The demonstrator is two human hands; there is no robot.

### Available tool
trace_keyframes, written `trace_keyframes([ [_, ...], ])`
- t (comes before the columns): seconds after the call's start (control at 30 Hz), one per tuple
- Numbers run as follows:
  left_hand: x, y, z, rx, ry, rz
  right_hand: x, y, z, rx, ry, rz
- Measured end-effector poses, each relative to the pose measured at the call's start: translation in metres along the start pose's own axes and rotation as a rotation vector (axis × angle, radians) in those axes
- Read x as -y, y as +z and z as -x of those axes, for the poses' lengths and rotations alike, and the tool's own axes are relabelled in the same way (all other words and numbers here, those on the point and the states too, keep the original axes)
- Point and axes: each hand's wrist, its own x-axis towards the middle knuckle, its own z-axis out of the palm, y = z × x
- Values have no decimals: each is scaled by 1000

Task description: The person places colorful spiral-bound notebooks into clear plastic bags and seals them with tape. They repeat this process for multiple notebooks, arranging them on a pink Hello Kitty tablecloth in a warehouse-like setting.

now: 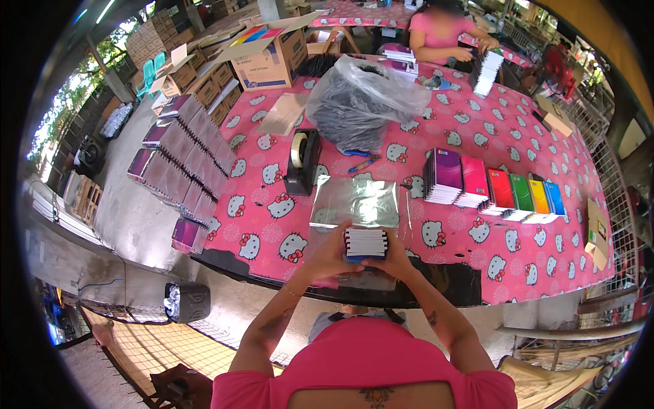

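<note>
Between my two hands is a small stack of spiral notebooks (pixel 366 244), white page edges up, a blue cover showing at the near side. My left hand (pixel 334 253) grips its left side and my right hand (pixel 395 252) its right side. Under and beyond the stack a clear plastic bag (pixel 357 201) lies flat on the table. To the right stands a row of notebook piles with purple (pixel 444 176), pink (pixel 473 180), red (pixel 501 189), green (pixel 522 194), yellow (pixel 539 198) and blue (pixel 554 198) covers.
A black tape dispenser (pixel 302 163) and blue-handled pliers (pixel 362 163) lie beyond the bag. Behind them sits a heap of plastic bags (pixel 357 99). Wrapped notebook stacks (pixel 180 160) line the left edge. An open carton (pixel 272 58) stands at the back. Across the table another person (pixel 443 34) handles notebooks (pixel 486 71).
</note>
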Motion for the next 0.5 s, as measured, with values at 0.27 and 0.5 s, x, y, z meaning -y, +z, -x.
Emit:
trace_keyframes([
  [0.27, -44, 33, -7, -51, 296, -1084, 18, -15, -3, 112, 6, 163],
  [0.5, -36, 24, -19, -68, 3, -885, -4, -13, 5, 56, -95, 22],
])
